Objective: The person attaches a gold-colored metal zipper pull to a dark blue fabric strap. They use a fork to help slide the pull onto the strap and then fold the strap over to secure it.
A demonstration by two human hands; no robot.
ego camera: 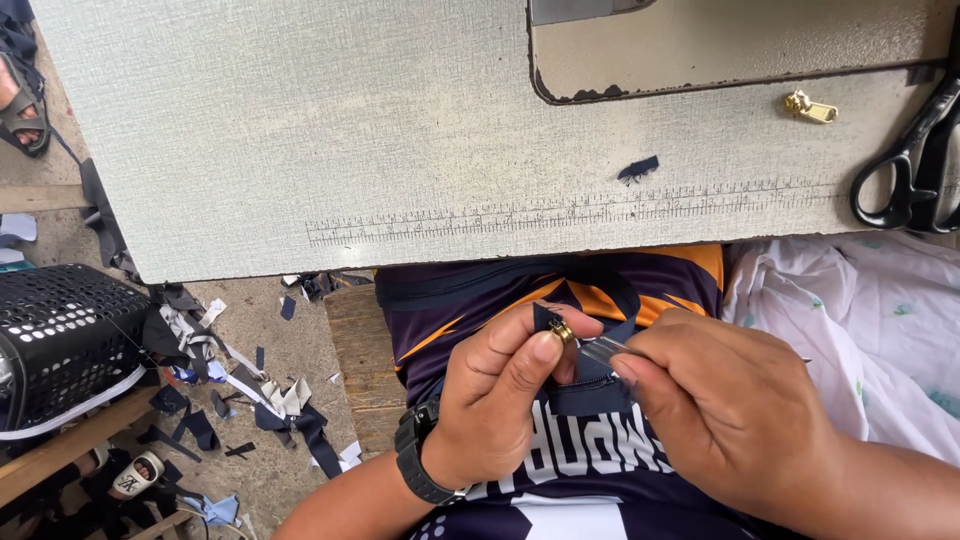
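My left hand (505, 385), with a black watch on its wrist, pinches a dark navy zipper tape (590, 392) and a small gold zipper slider (561, 330) at the tape's top end. My right hand (725, 400) grips a thin metal tool (600, 349), like tweezers, whose tip touches the slider. Both hands are held over my lap, below the near edge of the grey worktable (300, 130). The rest of the tool is hidden inside my right fist.
A second gold slider (810, 107) and a navy fabric scrap (638, 169) lie on the table. Black scissors (915, 160) rest at the right edge. White cloth (860, 320) lies to my right. Fabric offcuts (250, 390) and a black perforated basket (60, 340) are on the floor.
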